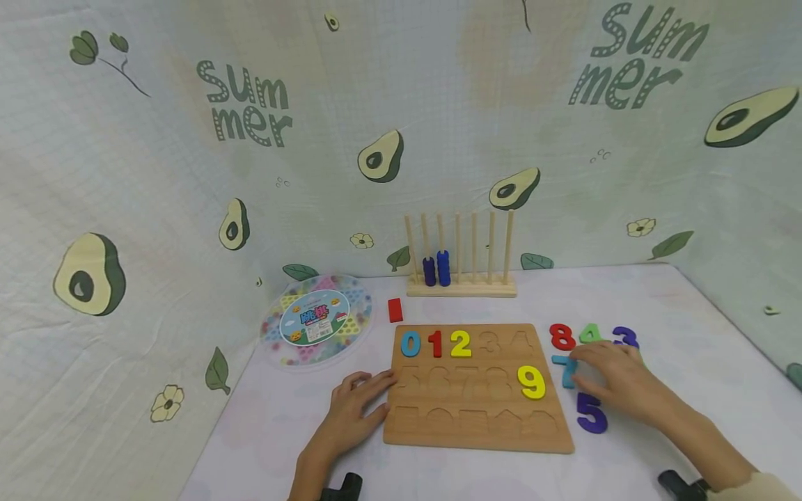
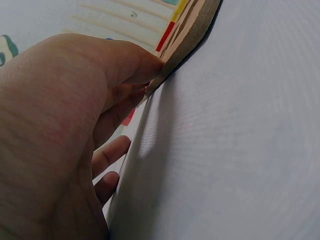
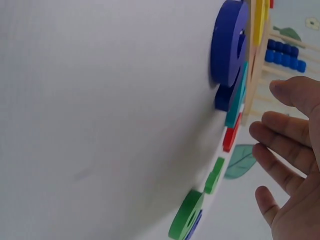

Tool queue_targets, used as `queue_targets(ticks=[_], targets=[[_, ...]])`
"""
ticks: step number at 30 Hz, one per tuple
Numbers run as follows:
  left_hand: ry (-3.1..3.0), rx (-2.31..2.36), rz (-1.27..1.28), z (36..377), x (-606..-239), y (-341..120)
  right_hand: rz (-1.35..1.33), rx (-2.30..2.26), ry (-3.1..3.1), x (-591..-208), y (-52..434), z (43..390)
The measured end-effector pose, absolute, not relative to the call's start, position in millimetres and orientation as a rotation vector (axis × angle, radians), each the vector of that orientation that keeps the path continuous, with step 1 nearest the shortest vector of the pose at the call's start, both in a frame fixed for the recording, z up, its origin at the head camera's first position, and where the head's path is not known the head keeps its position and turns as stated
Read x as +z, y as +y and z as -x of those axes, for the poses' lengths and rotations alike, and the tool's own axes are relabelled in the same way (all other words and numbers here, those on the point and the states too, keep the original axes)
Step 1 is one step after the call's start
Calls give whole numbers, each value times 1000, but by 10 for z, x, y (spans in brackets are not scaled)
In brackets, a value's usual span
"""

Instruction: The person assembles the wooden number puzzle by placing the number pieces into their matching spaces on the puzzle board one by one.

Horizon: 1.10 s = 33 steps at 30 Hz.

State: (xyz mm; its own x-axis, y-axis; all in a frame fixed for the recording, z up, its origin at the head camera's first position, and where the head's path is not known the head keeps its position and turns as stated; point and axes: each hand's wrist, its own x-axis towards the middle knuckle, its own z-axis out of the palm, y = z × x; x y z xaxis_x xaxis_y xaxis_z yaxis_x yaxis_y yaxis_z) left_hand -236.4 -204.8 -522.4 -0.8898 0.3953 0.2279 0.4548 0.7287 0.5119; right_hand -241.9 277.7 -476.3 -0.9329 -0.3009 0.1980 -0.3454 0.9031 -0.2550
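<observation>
Reaching over the loose numbers, my right hand (image 1: 617,383) hovers with fingers spread and relaxed, gripping nothing; its fingertips sit above the teal 7 (image 1: 567,371), just beside the board's right edge, with the purple 5 (image 1: 592,413) near the palm and the red 8 (image 1: 562,337), green 4 (image 1: 590,334) and purple 3 (image 1: 625,337) beyond. My left hand (image 1: 357,410) lies flat, fingers straight, pressing the left edge of the wooden number board (image 1: 477,445), where 0 (image 1: 410,343), 1 (image 1: 435,343), 2 (image 1: 460,343) and 9 (image 1: 532,382) are seated.

My worry: the pieces are crowded, so a careless close could nudge the 5 or 8, or lift the wrong number.

Only the right wrist view shows clear air between fingers (image 3: 280,135) and pieces; the head view hides that gap. Only the left wrist view shows the thumb (image 2: 127,62) butted against the board's edge.
</observation>
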Motion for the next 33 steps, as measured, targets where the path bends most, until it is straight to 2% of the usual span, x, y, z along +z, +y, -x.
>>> queue_targets(ticks=[33], targets=[[-2836, -891, 696, 2369, -5215, -2050, -410, 344, -2924, -4826, 3253, 2594]])
